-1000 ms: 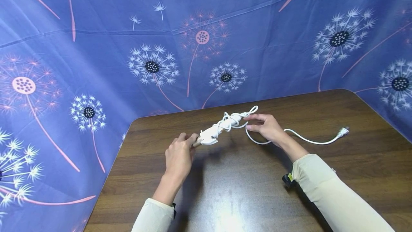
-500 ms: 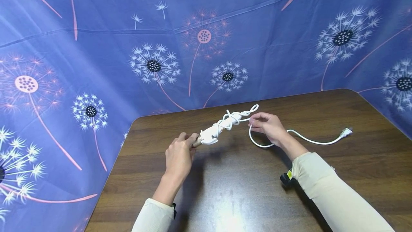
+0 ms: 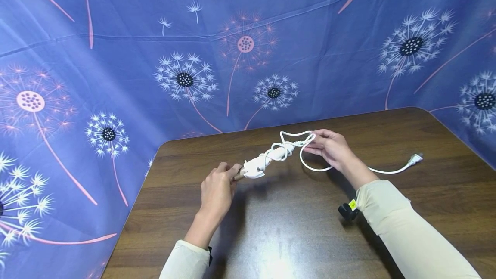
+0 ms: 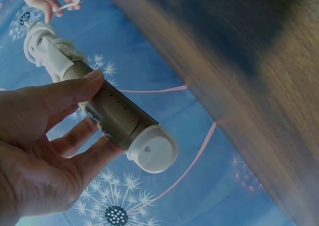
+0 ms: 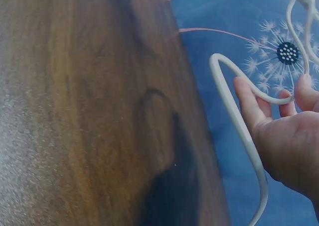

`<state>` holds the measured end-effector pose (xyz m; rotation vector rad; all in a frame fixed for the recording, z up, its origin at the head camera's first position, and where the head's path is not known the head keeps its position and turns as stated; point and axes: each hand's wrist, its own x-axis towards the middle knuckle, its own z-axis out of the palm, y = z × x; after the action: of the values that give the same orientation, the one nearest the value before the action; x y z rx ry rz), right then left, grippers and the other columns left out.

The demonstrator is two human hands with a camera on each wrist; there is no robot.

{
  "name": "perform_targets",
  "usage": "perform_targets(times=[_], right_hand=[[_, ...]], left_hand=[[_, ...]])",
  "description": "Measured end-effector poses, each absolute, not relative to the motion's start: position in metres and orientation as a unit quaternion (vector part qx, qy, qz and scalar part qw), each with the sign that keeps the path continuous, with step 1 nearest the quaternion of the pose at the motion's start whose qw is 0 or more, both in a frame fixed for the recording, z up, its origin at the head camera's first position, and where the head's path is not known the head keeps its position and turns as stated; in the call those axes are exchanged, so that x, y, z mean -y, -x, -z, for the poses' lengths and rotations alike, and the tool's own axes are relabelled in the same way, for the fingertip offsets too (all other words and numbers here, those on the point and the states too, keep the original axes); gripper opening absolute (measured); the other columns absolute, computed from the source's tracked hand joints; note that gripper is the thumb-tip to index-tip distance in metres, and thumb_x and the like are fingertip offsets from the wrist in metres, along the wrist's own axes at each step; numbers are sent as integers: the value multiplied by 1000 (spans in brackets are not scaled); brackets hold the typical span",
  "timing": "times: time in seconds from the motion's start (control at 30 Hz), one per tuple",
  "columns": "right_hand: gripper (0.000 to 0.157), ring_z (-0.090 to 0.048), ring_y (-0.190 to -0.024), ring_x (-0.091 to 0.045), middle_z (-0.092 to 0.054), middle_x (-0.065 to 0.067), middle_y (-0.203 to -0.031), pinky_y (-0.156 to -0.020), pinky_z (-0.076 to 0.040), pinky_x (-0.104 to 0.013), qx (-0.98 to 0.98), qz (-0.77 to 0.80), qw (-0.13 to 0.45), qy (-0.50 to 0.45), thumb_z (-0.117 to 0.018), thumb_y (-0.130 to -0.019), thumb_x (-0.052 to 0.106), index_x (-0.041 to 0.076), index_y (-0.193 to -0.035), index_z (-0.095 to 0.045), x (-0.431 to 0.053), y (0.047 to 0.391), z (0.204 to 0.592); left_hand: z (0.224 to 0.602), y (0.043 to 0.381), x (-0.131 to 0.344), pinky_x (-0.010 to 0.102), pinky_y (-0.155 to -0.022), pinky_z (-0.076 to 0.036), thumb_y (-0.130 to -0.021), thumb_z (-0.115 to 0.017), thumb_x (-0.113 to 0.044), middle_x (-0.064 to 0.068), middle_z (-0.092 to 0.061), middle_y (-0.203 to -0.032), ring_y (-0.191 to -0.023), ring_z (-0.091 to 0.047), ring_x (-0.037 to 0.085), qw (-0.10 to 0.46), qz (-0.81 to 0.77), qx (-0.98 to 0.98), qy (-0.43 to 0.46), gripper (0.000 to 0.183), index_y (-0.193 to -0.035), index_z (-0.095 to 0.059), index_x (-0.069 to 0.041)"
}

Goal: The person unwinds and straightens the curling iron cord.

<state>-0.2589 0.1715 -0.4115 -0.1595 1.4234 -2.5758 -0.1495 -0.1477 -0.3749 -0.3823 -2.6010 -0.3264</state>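
My left hand (image 3: 217, 188) grips a curling iron (image 3: 255, 168) by its barrel, holding it tilted above the table. In the left wrist view the brown barrel (image 4: 117, 114) has rows of small holes and a white end cap (image 4: 153, 149); thumb and fingers lie around it. White cord (image 3: 315, 169) is wound in loose loops about the white handle (image 3: 277, 154). Just beyond the handle's cord end, my right hand (image 3: 332, 149) pinches a stretch of this cord. The right wrist view shows the cord (image 5: 234, 104) running across the fingers and hanging in a bend.
The plug (image 3: 415, 159) lies on the brown wooden table (image 3: 294, 214) to the right, joined by the cord's free length. A blue cloth (image 3: 329, 76) with dandelion prints hangs behind the table. A black wrist camera (image 3: 347, 212) sits under the right sleeve.
My right hand has pulled the cord rightward, then shifted up and slightly further right. A loop of cord now arches above the handle's end. The left hand has barely moved.
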Motion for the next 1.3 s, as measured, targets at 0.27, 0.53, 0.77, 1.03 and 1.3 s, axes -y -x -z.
perform_targets(times=[0.27,0.53,0.77,1.03,1.3], right_hand=[[15,-70,-86,-32,-66,-17,-88,-86,-51,-47,-387,913,82,102,-50,-95,-5,-3,-91,-64,-188,258,404],[19,-69,-87,-36,-67,-21,-89,-86,-51,-49,-334,930,83,131,-45,-96,-7,-6,-93,-64,-203,256,400],[19,-67,-95,-40,-66,-23,-90,-88,-49,-50,-319,934,90,137,-45,-96,-8,-8,-93,-64,-211,252,401],[20,-68,-93,-39,-66,-22,-88,-88,-49,-50,-326,934,88,120,-45,-97,-7,-7,-91,-64,-217,252,404],[21,-69,-87,-38,-64,-21,-81,-82,-53,-48,-305,947,77,59,-46,-96,-5,-8,-86,-64,-224,254,403]], left_hand=[[378,150,149,41,-45,-45,-67,-82,-3,3,-64,-91,-70,-62,28,241,99,956,131,42,-103,-70,-22],[379,151,154,45,-49,-48,-67,-84,-5,5,-65,-94,-72,-64,32,232,98,964,89,44,-105,-70,-22],[379,151,155,47,-51,-49,-67,-84,-4,8,-66,-95,-74,-64,33,232,117,963,72,46,-107,-70,-20],[379,152,158,48,-51,-49,-67,-84,-3,7,-66,-92,-72,-65,34,250,130,957,66,43,-104,-69,-18],[377,150,161,48,-54,-50,-67,-84,-2,5,-65,-91,-74,-65,32,254,141,954,72,45,-106,-70,-21]])
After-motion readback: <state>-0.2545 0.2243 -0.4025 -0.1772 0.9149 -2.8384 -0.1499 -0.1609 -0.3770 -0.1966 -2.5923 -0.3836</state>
